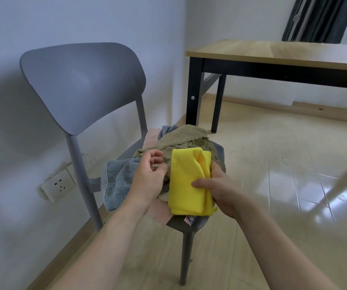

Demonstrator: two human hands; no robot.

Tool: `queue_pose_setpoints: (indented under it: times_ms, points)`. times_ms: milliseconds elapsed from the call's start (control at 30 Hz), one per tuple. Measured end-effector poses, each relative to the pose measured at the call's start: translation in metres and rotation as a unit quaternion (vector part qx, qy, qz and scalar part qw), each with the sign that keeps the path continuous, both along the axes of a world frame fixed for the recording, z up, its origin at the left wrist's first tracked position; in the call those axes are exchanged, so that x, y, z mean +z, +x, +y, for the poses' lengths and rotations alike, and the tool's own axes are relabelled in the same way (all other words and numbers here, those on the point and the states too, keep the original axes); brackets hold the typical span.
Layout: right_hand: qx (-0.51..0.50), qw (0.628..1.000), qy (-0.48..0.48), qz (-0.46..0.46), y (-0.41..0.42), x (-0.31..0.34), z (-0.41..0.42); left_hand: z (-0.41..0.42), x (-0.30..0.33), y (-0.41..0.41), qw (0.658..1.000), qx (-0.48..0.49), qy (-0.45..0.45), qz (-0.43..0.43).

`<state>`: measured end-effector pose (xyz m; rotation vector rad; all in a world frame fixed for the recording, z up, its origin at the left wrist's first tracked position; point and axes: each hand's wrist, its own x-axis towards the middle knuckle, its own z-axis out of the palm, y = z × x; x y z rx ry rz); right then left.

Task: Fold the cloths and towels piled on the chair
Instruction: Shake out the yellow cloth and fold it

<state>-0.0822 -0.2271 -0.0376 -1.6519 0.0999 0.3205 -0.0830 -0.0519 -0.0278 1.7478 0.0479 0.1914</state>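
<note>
The yellow cloth [186,181] lies folded into a narrow band on top of the pile on the chair [80,84], its long axis running from the near edge of the seat away toward the backrest; the right hand [216,185] holds it along its right edge, thumb pressed across the top and fingers curled under the folds; the left hand [149,174] hovers just beside the cloth's left edge, fingers loosely curled and holding nothing, over the olive towel [181,137]; a blue-grey towel [118,181] hangs off the seat further left; judging by this, the next fold would bring the near end over the far end, and the left hand is the free one for that.
</note>
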Motion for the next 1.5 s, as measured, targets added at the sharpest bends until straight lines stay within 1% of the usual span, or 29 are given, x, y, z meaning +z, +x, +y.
queue_pose_setpoints:
  times_ms: [33,100,200,267,333,367,433,467,533,567,600,667,700,733,767,833,900,1000,1067,1100,1167,1333,1400,1500]
  points:
    - [0.003,1.0,-0.029,-0.008,-0.001,0.002,0.0,0.004,0.001,0.002,1.0,-0.023,-0.009,0.007]
    - [0.028,0.997,-0.057,-0.035,-0.004,0.009,0.001,0.013,0.003,0.001,0.996,-0.08,-0.025,0.014]
    - [0.082,0.991,-0.076,-0.068,-0.01,0.023,0.005,0.024,0.005,-0.002,0.979,-0.177,-0.096,0.034]
    - [0.109,0.986,-0.1,-0.075,-0.012,0.028,0.008,0.03,0.003,-0.004,0.971,-0.202,-0.122,0.043]
    - [0.113,0.984,-0.109,-0.078,-0.013,0.029,0.009,0.031,0.003,-0.005,0.977,-0.168,-0.125,0.027]
    - [0.107,0.987,-0.093,-0.08,-0.014,0.029,0.009,0.03,0.003,-0.006,0.98,-0.14,-0.141,0.015]
    - [0.097,0.99,-0.047,-0.085,-0.015,0.026,0.007,0.03,0.004,-0.006,0.974,-0.089,-0.207,-0.006]
    - [0.098,0.99,-0.039,-0.091,-0.016,0.024,0.005,0.03,0.006,-0.007,0.968,-0.07,-0.242,-0.017]
    - [0.099,0.988,-0.054,-0.104,-0.016,0.018,0.001,0.033,0.008,-0.009,0.956,-0.055,-0.286,-0.031]
    - [0.097,0.986,-0.072,-0.113,-0.016,0.016,0.0,0.033,0.008,-0.01,0.957,-0.055,-0.284,-0.033]
    - [0.094,0.983,-0.092,-0.128,-0.017,0.013,0.0,0.034,0.008,-0.011,0.965,-0.052,-0.257,-0.034]
    - [0.085,0.972,-0.136,-0.174,-0.018,0.01,-0.001,0.036,0.009,-0.015,0.988,-0.057,-0.135,-0.047]
    - [0.074,0.966,-0.154,-0.193,-0.019,0.01,-0.001,0.037,0.009,-0.017,0.993,-0.076,-0.071,-0.054]
    - [0.059,0.963,-0.163,-0.207,-0.02,0.011,-0.002,0.037,0.01,-0.02,0.993,-0.104,-0.023,-0.059]
    - [0.042,0.962,-0.164,-0.214,-0.022,0.013,-0.002,0.038,0.011,-0.022,0.989,-0.133,0.008,-0.062]
    - [0.019,0.966,-0.139,-0.218,-0.026,0.019,-0.004,0.036,0.015,-0.026,0.982,-0.172,0.045,-0.063]
    - [0.002,0.97,-0.101,-0.219,-0.03,0.024,-0.008,0.035,0.02,-0.028,0.981,-0.183,0.047,-0.052]
    - [-0.027,0.982,0.005,-0.188,-0.036,0.032,-0.011,0.036,0.024,-0.028,0.978,-0.203,0.022,-0.045]
    - [-0.038,0.984,0.057,-0.163,-0.038,0.034,-0.014,0.035,0.023,-0.028,0.978,-0.201,0.043,-0.044]
    - [-0.037,0.986,0.064,-0.152,-0.038,0.035,-0.015,0.033,0.021,-0.028,0.979,-0.189,0.06,-0.043]
    - [-0.022,0.99,0.053,-0.126,-0.039,0.034,-0.017,0.026,0.017,-0.029,0.983,-0.156,0.075,-0.052]
    - [0.063,0.997,0.011,-0.033,-0.04,0.033,-0.024,0.021,0.015,-0.028,0.995,-0.079,-0.002,-0.062]
    - [0.081,0.997,-0.016,-0.005,-0.038,0.031,-0.027,0.021,0.017,-0.029,0.994,-0.08,-0.005,-0.077]
    - [0.075,0.996,-0.05,0.005,-0.036,0.031,-0.029,0.02,0.019,-0.03,0.99,-0.12,0.034,-0.064]
